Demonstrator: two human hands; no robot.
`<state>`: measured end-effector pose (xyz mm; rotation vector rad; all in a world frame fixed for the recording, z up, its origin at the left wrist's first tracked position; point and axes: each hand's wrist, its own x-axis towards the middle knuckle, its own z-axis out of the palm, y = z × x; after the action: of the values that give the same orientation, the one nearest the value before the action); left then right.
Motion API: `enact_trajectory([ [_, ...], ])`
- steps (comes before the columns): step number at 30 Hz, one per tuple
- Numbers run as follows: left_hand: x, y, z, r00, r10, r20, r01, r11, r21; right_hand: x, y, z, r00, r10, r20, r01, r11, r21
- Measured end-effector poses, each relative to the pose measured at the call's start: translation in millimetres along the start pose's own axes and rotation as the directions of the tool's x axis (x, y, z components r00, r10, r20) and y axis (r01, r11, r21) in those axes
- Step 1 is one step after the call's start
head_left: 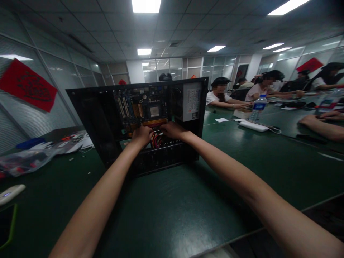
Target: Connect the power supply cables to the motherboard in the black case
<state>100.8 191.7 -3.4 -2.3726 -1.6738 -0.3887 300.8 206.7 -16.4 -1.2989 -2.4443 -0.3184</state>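
An open black computer case (150, 161) stands on the table before me, its inside facing me. The motherboard (143, 104) fills its upper middle, with a square processor socket (154, 111). My left hand (142, 136) reaches in with curled fingers at the left end of a red-and-yellow strip (155, 123), which looks like memory slots. My right hand (173, 130) is closed at the strip's right end. What the fingertips hold, if anything, is hidden and blurred. Below and between my hands hang coloured cables (156, 140). The power supply (191, 102) sits at upper right.
Plastic bags (27, 159) and loose parts lie left on the green table (166, 211). A phone (6, 224) is at the near left edge. Rightward are a water bottle (258, 108), a white power bank (252, 125) and a co-worker's arm (322, 125). Other people sit beyond.
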Motion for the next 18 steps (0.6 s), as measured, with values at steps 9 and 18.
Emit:
enact_trajectory([
  [9, 0.9, 2.8, -0.6, 1.0, -0.007, 0.009, 0.007, 0.999, 0.036, 1.7, -2.1, -2.6, 0.997, 0.067, 0.03, -0.067, 0.998, -0.02],
  [18, 3.3, 6.6, 0.7, 1.0, -0.02, -0.001, 0.02, 0.998, 0.062, 3.1, -1.1, 0.7, 0.998, 0.058, 0.017, -0.057, 0.997, -0.053],
])
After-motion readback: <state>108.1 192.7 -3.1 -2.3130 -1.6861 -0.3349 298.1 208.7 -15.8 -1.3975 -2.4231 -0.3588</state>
